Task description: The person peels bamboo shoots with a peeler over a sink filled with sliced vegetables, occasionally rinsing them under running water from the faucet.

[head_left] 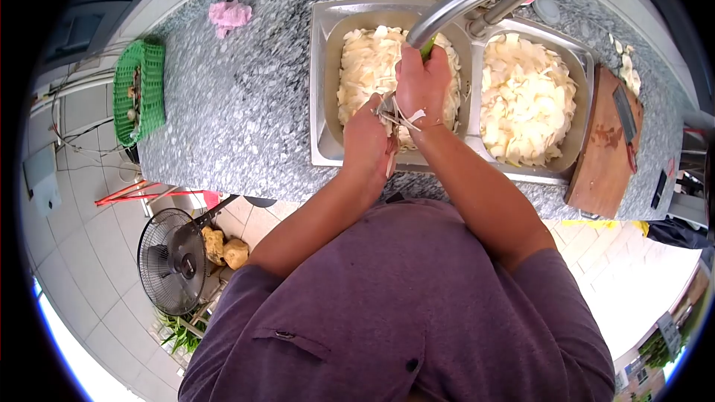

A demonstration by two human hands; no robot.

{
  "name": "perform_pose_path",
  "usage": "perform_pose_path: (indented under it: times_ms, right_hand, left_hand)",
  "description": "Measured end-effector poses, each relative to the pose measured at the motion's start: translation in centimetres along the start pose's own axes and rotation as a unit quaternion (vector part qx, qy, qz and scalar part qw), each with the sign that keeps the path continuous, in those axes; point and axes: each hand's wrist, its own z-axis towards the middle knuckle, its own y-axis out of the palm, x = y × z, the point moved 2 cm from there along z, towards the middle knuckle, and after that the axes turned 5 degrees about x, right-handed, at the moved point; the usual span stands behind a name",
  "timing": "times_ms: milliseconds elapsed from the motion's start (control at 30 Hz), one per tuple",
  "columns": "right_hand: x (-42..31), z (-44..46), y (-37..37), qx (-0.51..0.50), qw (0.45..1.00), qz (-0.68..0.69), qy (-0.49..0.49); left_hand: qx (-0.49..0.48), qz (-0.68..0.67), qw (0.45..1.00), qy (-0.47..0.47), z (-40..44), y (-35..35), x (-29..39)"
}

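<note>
Over the left sink basin, my right hand is closed around a green-handled tool, whose handle end sticks out above the fist. A metal part shows between my hands, probably the tool's working end. My left hand is closed beside it, with a pale vegetable piece showing at the wrist side. Thin pale strips hang at my right wrist. Below my hands, pale sliced vegetable fills much of the basin. Fingertips are partly hidden.
The right basin holds more pale slices. A faucet arches over the left basin. A knife lies on a wooden cutting board. On the left are a pink cloth, a green basket and a fan.
</note>
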Motion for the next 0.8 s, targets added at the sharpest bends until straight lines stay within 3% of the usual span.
perform_pose_path:
  times_ms: [100,300,400,433,533,567,667,733,800]
  right_hand:
    - [1.6,1.2,0.4,0.011,0.998,-0.057,-0.034]
    - [2.8,2.1,2.0,0.007,0.996,-0.066,-0.051]
    - [3.2,3.7,2.0,0.033,0.989,-0.127,-0.075]
    - [1.7,3.4,1.6,0.086,0.969,-0.197,-0.119]
    - [2.2,5.8,-0.2,0.143,0.958,-0.221,-0.11]
    - [2.0,5.9,-0.4,0.149,0.959,-0.215,-0.111]
    - [-0.4,2.8,0.0,0.034,0.998,-0.03,0.039]
    - [-1.9,-0.1,0.6,0.003,0.998,0.021,0.061]
    - [-2.4,-1.9,0.8,-0.011,0.996,0.047,0.068]
  left_hand:
    - [-0.028,-0.01,0.999,0.017,0.1,-0.4,0.4]
    - [0.051,-0.032,0.998,-0.011,1.1,-1.0,1.2]
    - [0.012,-0.036,0.999,-0.039,0.7,-0.9,1.8]
    - [0.006,-0.029,0.999,-0.025,-0.3,-0.5,2.0]
    - [-0.005,-0.018,1.0,0.003,-2.0,0.2,2.2]
    - [-0.004,-0.028,1.0,0.006,-1.0,-0.2,2.0]
    - [0.024,-0.009,1.0,0.0,0.0,-0.8,2.1]
    - [0.06,0.007,0.998,-0.02,-0.4,-0.2,2.5]
    - [0.018,-0.045,0.999,-0.002,0.0,-0.1,2.0]
